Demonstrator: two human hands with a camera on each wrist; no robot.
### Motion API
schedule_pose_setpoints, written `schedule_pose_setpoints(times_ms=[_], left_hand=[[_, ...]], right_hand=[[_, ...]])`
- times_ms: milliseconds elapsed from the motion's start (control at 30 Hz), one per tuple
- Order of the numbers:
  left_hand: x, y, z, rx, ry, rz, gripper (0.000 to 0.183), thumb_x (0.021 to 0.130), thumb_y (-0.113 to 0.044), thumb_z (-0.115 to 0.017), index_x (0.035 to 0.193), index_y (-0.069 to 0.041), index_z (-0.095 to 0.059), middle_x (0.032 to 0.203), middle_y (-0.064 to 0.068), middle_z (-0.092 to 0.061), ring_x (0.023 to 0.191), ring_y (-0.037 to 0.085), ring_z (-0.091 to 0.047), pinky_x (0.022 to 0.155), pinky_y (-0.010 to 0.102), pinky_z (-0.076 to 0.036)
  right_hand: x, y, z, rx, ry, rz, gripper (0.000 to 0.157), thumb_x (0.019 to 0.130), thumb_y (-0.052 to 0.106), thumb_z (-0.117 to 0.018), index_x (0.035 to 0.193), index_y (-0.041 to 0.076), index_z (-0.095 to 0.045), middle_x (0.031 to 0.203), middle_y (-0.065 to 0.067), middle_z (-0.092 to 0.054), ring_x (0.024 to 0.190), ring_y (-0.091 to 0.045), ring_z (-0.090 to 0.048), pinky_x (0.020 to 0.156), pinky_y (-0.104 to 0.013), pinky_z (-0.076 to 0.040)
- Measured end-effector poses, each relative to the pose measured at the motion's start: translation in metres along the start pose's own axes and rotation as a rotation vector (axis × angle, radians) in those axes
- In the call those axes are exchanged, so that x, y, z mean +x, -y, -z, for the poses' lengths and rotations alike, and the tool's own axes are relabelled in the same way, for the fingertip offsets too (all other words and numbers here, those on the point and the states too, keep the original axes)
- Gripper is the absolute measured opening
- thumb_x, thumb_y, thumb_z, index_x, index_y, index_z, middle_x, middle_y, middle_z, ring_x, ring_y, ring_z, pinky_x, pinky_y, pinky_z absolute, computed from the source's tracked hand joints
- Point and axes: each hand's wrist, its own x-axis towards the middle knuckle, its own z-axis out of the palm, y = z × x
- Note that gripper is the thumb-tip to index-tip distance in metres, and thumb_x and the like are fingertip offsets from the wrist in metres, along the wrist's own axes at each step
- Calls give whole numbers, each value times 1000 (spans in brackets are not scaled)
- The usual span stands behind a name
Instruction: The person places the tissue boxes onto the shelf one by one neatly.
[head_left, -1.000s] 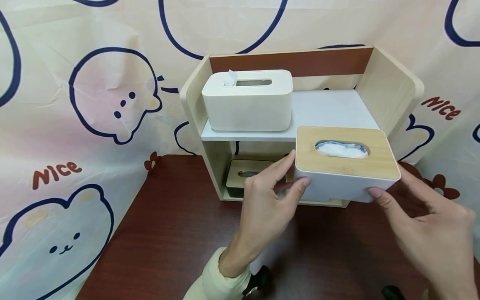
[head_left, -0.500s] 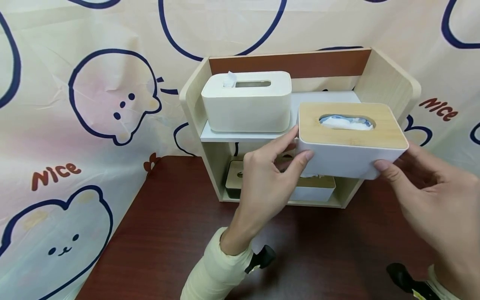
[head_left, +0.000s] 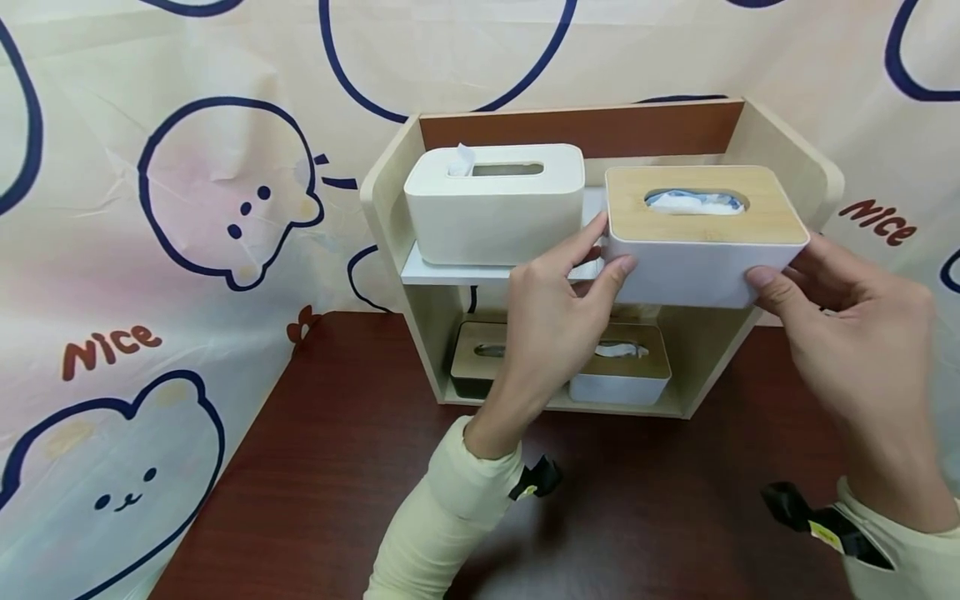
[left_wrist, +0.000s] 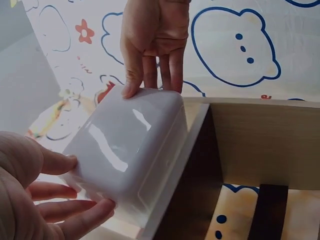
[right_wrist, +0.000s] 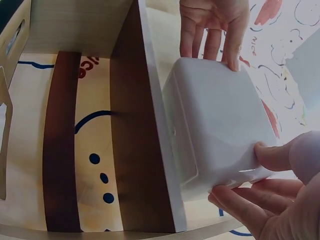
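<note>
Both hands hold a white tissue box (head_left: pixel 697 271) with a light wooden lid, and tissue shows in its oval slot. My left hand (head_left: pixel 558 312) grips its left end, thumb on the front face. At the right end my right hand (head_left: pixel 862 325) grips the corner, thumb also in front. The box overlaps the right part of the upper shelf (head_left: pixel 465 273) in the head view. From the left wrist view, the box's smooth white side (left_wrist: pixel 130 135) faces the camera, close beside the shelf board's edge. An all-white tissue box (head_left: pixel 495 217) stands on the upper shelf at left.
The two-level wooden rack (head_left: pixel 787 158) has raised side panels and a brown back strip. Below, a dark box with a wooden lid (head_left: pixel 472 346) and a smaller white box with a wooden lid (head_left: pixel 622 375) sit inside. A dark wood table (head_left: pixel 337 467) lies in front.
The held tissue box has risen from in front of the lower level to the height of the upper shelf and moved back toward it. Both hands have moved with it, keeping their grip.
</note>
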Motion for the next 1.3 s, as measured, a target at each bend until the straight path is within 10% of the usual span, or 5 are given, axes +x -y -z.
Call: schedule_pose_setpoints(times_ms=[867, 1300], left_hand=[[28, 22, -32, 289, -117, -75, 50, 93, -11, -70, 141, -5, -55, 131, 9, -66, 116, 8, -64, 77, 11, -53], [24, 27, -30, 230, -100, -90, 53, 95, -17, -67, 144, -2, -51, 141, 9, -59, 126, 8, -56, 93, 18, -51]], right_hand=[[30, -3, -31, -8, -161, -63, 48, 87, 13, -76, 131, 30, -65, 128, -3, -67, 107, -8, -69, 95, -28, -52], [27, -5, -35, 5, -147, -49, 54, 87, 13, -77, 135, 32, -60, 131, -3, -66, 112, -11, -67, 96, -29, -51]])
